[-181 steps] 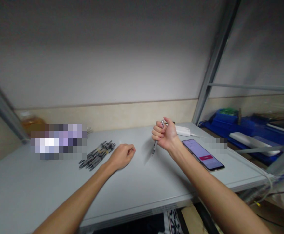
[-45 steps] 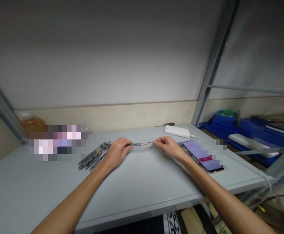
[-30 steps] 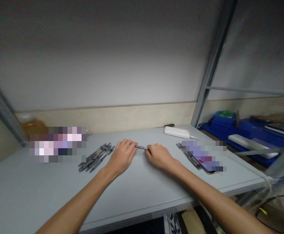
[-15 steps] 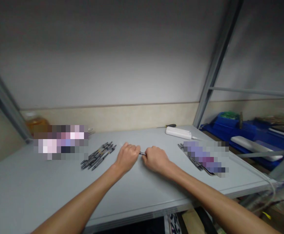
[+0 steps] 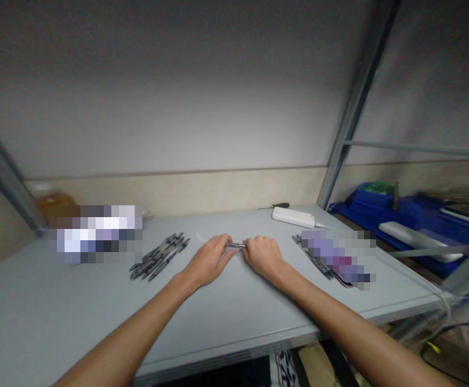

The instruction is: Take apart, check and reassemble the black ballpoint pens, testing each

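A slim dark pen [image 5: 236,245] with a shiny barrel lies crosswise between my hands, above the grey tabletop. My right hand [image 5: 265,255] is closed around its right end. At its left end, the curled fingers of my left hand [image 5: 210,258] are on the pen, while the left thumb points away below it. Both pen ends are partly hidden by fingers. Left of my hands is a loose pile of similar pens [image 5: 159,257]. A few more pens [image 5: 317,260] lie together on the right.
A white power strip [image 5: 293,217] and a screwdriver [image 5: 280,205] lie at the back. Blurred-out items [image 5: 97,234] sit at the left, others [image 5: 334,258] at the right. A metal post [image 5: 347,118] rises behind. Blue trays [image 5: 363,207] stand beyond the right edge.
My left hand has loosened from a tight fist, its thumb now apart, and more of the pen shows. The right hand still grips it. The view has shifted slightly.
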Motion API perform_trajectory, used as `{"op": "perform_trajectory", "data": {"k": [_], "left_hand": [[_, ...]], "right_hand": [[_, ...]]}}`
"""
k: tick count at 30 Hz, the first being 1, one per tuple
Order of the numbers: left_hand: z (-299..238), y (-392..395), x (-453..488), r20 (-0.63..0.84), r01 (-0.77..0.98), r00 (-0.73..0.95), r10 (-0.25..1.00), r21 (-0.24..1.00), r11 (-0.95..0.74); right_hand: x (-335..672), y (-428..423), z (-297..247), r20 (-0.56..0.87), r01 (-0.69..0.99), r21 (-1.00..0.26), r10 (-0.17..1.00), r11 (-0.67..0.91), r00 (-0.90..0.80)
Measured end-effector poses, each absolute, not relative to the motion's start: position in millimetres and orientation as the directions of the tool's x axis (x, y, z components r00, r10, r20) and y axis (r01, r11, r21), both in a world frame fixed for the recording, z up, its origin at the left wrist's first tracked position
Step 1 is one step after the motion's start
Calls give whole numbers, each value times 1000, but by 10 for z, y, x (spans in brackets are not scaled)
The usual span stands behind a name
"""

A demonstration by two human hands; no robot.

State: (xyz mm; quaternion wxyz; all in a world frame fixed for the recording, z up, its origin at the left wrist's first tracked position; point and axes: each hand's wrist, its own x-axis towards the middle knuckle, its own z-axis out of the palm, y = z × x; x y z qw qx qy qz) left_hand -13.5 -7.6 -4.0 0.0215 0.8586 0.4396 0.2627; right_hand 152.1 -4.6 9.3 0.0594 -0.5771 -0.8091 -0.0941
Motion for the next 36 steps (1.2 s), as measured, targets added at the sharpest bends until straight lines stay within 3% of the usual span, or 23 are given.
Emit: {"op": "perform_trajectory", "data": {"k": [4, 8, 11, 16, 22, 27, 36], "left_hand": [[-53, -17, -188, 464, 715, 498, 733, 258, -650], [-60, -1, -182, 374, 675, 443, 814, 458, -578], [-31, -18, -194, 399, 606, 367, 840, 583, -541], [3, -19, -234, 466, 511, 326, 823, 645, -568], [-59, 88, -305, 370, 471, 173, 913, 783, -407], [-83, 135, -337, 338, 449, 127, 933, 819, -358], [-43, 148, -353, 359, 387, 45, 932, 854, -347]], "right_hand": [[1549, -35, 97, 213, 940, 75, 916, 332, -340], [1572, -28, 77, 219, 929, 73, 903, 362, -369], [1604, 1, 45, 232, 939, 68, 910, 337, -344], [1663, 32, 21, 259, 948, 17, 914, 319, -312], [1710, 13, 27, 404, 817, -128, 782, 562, -475], [1755, 41, 8, 538, 724, -225, 703, 652, -466], [1844, 102, 74, 422, 569, -661, 869, 490, -259]]}}
